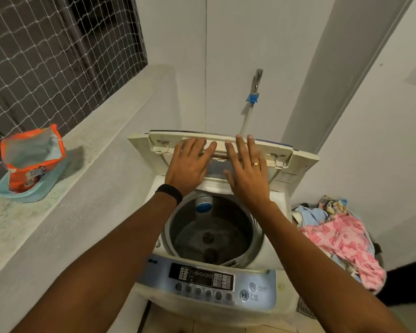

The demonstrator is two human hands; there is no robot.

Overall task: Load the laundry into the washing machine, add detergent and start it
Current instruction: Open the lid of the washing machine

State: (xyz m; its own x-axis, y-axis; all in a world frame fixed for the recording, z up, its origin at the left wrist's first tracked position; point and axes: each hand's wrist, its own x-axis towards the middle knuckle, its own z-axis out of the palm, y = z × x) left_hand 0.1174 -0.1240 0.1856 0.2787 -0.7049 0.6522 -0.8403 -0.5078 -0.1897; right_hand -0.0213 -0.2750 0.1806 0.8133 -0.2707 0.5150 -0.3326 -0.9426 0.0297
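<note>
Left grip (190, 164) and right grip (247, 175) touch raised lid (277, 153); laundry (341, 239) right, detergent (31, 157) left.

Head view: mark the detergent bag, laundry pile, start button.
detergent bag (29, 177), head view, orange printed front.
laundry pile (339, 239), head view, pink patterned cloth on top.
start button (244, 295), head view, centre of the round play/pause key.

At nine o'clock a ledge (101, 179) is carrying a light-blue item (40, 189) under a detergent bag (31, 162). The washing machine (207, 282) is standing on the floor (168, 320) at six o'clock.
</note>
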